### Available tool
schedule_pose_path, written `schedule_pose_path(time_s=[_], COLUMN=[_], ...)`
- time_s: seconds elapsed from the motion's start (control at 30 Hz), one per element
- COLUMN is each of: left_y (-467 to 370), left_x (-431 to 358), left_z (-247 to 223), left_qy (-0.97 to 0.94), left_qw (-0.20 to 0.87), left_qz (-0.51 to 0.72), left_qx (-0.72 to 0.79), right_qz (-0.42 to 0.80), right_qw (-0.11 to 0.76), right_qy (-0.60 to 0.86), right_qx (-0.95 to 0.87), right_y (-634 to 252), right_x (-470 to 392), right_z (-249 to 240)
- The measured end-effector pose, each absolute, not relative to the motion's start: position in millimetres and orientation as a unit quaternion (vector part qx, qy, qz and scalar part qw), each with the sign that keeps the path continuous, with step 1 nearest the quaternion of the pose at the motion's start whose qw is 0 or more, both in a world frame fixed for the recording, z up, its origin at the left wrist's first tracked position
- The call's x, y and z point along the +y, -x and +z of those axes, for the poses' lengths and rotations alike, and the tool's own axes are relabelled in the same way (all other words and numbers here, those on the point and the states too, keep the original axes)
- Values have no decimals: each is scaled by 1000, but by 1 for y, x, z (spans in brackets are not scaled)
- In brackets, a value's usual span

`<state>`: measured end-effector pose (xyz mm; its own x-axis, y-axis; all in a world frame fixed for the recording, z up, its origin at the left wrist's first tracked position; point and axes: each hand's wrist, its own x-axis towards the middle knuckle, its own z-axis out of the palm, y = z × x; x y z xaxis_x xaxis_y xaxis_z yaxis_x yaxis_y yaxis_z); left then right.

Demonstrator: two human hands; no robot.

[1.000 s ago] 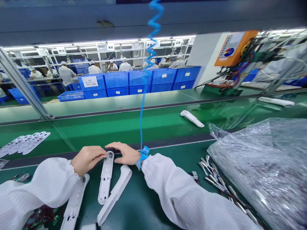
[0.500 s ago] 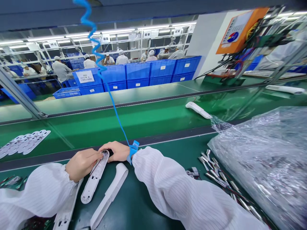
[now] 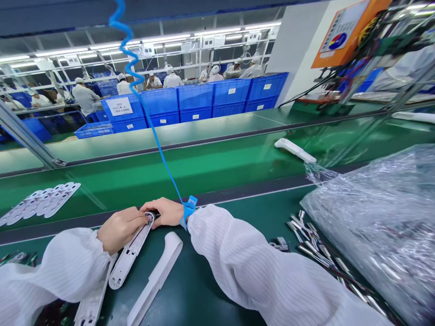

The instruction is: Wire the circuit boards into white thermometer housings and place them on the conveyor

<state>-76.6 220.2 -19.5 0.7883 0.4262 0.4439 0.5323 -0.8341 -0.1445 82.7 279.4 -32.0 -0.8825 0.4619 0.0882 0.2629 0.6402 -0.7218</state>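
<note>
My left hand (image 3: pixel 123 227) pinches at the upper end of a long white plastic housing half (image 3: pixel 131 258), which slants on the green bench. A thin dark wire runs along inside it. From the far side, my right hand (image 3: pixel 166 212) curls its fingers around the same rounded end; a small dark part shows there between the hands. A blue wrist strap (image 3: pixel 189 209) with a coiled cord is on my right wrist. Beside the held piece lies a white handle-shaped shell (image 3: pixel 157 278). Another white housing half (image 3: pixel 91 303) lies partly under my left sleeve.
At right, metal-ended wired parts (image 3: pixel 314 244) lie beside a clear plastic bag (image 3: pixel 380 217). A white shell (image 3: pixel 295 150) and flat white pieces (image 3: pixel 42 202) are on the green conveyor (image 3: pixel 210 165). Blue bins (image 3: pixel 195 99) stand beyond it, with people in white behind.
The white shell and the flat white pieces on the conveyor have shifted right. The housing half has tilted slightly, its lower end swinging left. Both hands stay at its upper end.
</note>
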Motion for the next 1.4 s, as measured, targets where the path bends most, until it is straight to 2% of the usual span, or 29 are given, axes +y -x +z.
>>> schedule_pose_path(time_s=[0.33, 0.9, 1.13, 1.3, 1.4], left_y=[75, 73, 70, 69, 67], left_x=[218, 224, 227, 220, 221], left_z=[-19, -20, -19, -7, 3], left_qy=[942, 928, 916, 849, 789], left_qw=[142, 109, -4, -127, -239], left_qz=[-138, -149, -131, -143, -121], left_qx=[-272, -324, -380, -492, -553], right_qz=[367, 373, 405, 424, 429], right_qw=[127, 138, 151, 162, 167], right_qy=[202, 201, 198, 200, 203], right_qx=[-899, -895, -880, -868, -864], right_y=[-82, -83, -85, -95, -107], right_x=[282, 281, 283, 284, 286], right_z=[-35, -35, -37, -34, -23])
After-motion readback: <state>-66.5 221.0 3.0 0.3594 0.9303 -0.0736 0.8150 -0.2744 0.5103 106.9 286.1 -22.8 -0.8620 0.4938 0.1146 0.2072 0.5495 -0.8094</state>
